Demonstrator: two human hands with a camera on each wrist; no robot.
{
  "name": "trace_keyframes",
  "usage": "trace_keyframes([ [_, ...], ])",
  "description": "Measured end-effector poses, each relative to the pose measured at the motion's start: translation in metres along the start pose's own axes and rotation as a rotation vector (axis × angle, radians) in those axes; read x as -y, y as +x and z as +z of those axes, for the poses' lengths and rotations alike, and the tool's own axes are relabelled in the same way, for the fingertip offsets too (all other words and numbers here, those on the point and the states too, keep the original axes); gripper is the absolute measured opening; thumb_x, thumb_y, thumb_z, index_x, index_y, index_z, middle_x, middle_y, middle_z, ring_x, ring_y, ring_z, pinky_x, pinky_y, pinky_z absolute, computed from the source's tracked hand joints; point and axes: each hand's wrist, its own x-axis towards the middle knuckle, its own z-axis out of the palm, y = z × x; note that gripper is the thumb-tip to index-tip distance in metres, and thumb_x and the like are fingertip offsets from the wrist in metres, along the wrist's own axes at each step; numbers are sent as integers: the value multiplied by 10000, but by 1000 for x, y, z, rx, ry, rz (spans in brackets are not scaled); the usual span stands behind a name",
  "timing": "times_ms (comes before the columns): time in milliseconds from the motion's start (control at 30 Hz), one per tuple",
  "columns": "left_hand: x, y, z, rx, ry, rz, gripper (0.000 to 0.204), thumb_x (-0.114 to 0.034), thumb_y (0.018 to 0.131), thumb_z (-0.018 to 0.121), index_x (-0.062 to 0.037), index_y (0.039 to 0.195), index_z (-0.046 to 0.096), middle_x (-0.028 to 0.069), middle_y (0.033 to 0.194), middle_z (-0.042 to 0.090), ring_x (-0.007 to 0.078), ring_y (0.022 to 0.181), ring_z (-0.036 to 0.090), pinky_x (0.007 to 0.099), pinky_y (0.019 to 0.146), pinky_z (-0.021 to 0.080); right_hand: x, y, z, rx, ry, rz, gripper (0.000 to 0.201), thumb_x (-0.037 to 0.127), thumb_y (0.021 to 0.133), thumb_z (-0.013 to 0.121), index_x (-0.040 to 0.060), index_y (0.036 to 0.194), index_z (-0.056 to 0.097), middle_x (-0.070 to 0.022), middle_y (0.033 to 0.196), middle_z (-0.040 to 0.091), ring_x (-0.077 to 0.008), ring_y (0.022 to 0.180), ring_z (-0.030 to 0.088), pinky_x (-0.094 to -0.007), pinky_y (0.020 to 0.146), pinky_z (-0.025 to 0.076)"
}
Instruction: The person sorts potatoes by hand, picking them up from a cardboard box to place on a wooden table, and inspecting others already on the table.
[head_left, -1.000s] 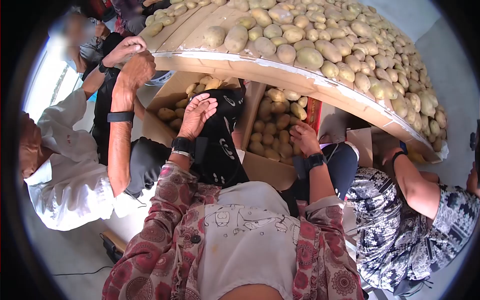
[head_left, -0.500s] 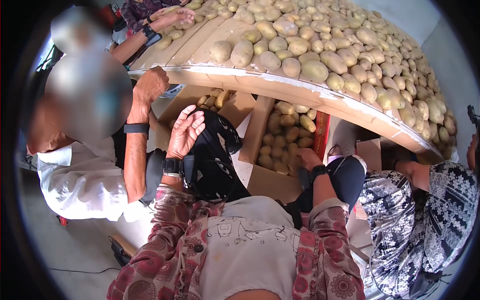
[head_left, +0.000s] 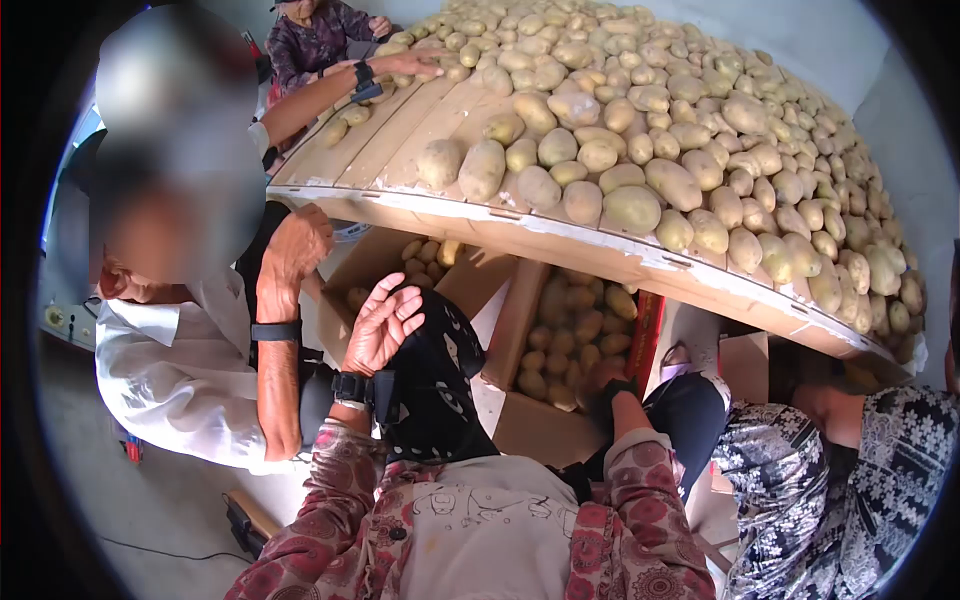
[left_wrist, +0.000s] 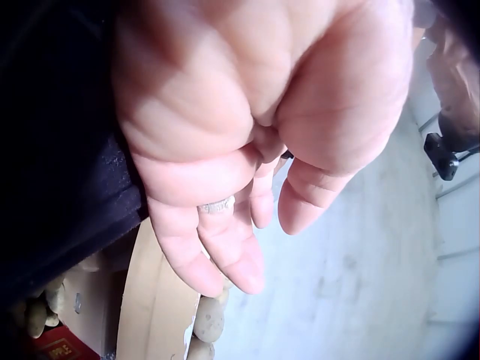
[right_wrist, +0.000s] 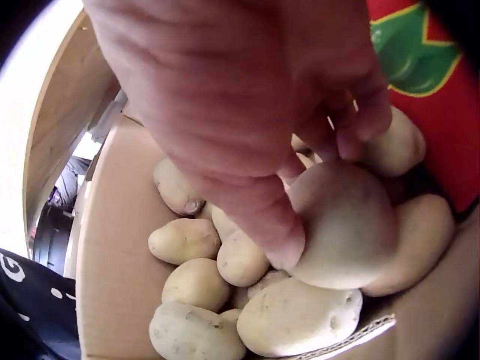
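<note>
- The right hand [head_left: 605, 378] reaches into an open-topped cardboard box [head_left: 512, 325] at about four o'clock from the middle of the head view.
- In the right wrist view it grips a rounded potato [right_wrist: 345, 229], thumb against the nine o'clock side and bent fingers over the twelve o'clock side; whether the potato is lifted clear of those beneath cannot be told.
- Around that potato lie loose potatoes [right_wrist: 184, 240], from six to nine o'clock in the same view; a long pale potato [right_wrist: 300, 319] sits just beside it at five o'clock.
- A red panel [right_wrist: 442, 112] with a green leaf shape stands at two o'clock, beyond the fingers.
- The left hand [head_left: 375, 325] is raised at about nine o'clock in the head view, fingers relaxed and slightly bent, wearing a ring [left_wrist: 216, 205]; it appears in front of black cloth [head_left: 435, 345] with white marks, and contact is unclear.
- A second cardboard box [head_left: 475, 275], with potatoes inside, sits at ten o'clock.
- A broad cardboard-topped surface [head_left: 390, 140] sweeps from ten to three o'clock, heaped with potatoes that lie thickest from twelve to two.
- A person in a white shirt [head_left: 180, 380] is at eight o'clock, and patterned clothing [head_left: 840, 480] shows at four o'clock.
</note>
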Motion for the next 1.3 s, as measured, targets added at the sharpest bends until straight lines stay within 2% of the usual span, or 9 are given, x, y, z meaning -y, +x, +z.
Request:
trace_keyframes([
  [200, -1, -16, 30, -23, 100, -13, 358, -94, 902, 515, -65, 1248, 427, 134, 1138, 566, 216, 1029, 578, 372, 872, 489, 5, -19, -14, -77, 263, -9, 417, 336, 778, 577, 3, 1025, 622, -197, 1024, 628, -354, 928, 616, -510, 711, 467],
  [433, 22, -12, 64, -40, 212, 13, 302, -69, 894, 521, -54, 1191, 465, 111, 1090, 587, 194, 970, 601, 316, 825, 505, 2, -94, -163, -13, 838, -108, 648, 446, 709, 648, 6, 1162, 501, -194, 1136, 574, -323, 1041, 566, -484, 771, 466],
  [500, 27, -14, 75, -28, 249, 17, 289, -47, 888, 520, -49, 1173, 476, 106, 1072, 587, 183, 950, 602, 288, 797, 507, 12, -113, -190, 86, 1753, -304, 550, 364, 785, 597, 78, 1226, 433, -154, 1198, 518, -283, 1041, 554, -444, 806, 490],
  [700, 68, -15, 93, -154, 226, -152, 238, -72, 880, 538, -71, 1118, 524, 75, 1043, 606, 162, 907, 607, 293, 782, 507, 41, -174, -258, 123, 2522, -844, 479, 444, 839, 542, 119, 1183, 467, -112, 1122, 542, -251, 1011, 544, -475, 802, 473],
  [767, 89, -14, 104, -164, 142, -265, 243, -117, 888, 538, -73, 1125, 513, 66, 1068, 595, 171, 947, 589, 316, 804, 485, 57, -178, -259, -74, 2773, -529, 312, 415, 883, 508, 120, 970, 561, -70, 970, 588, -236, 945, 554, -451, 805, 468],
  [833, 110, -13, 118, -114, 197, -418, 303, -212, 906, 521, -83, 1171, 455, 80, 1116, 552, 200, 996, 563, 331, 819, 474, 62, -185, -257, -128, 2879, -705, 251, 373, 881, 531, 123, 870, 550, -49, 884, 566, -225, 867, 546, -426, 786, 460],
  [1100, 143, -23, 138, 251, -36, -686, 546, -491, 943, 319, -36, 1218, 440, 123, 1096, 580, 249, 958, 607, 334, 810, 498, 71, -213, -255, -625, 2270, -568, 124, 171, 867, 431, 57, 877, 481, -106, 900, 563, -257, 859, 552, -386, 822, 455],
  [1167, 133, -30, 148, 284, -34, -658, 535, -470, 955, 295, -39, 1243, 423, 118, 1123, 565, 251, 954, 610, 323, 808, 501, 78, -215, -254, -771, 1719, -373, 251, 143, 867, 350, 0, 999, 509, -159, 1081, 580, -230, 986, 560, -323, 875, 433],
  [1300, 133, -24, 134, 290, -85, -606, 488, -417, 961, 335, -43, 1268, 394, 111, 1149, 550, 237, 956, 611, 314, 802, 505, 76, -217, -253, -835, 1690, -362, 294, 135, 892, 345, -11, 1075, 524, -119, 1069, 585, -180, 997, 539, -284, 895, 408],
])
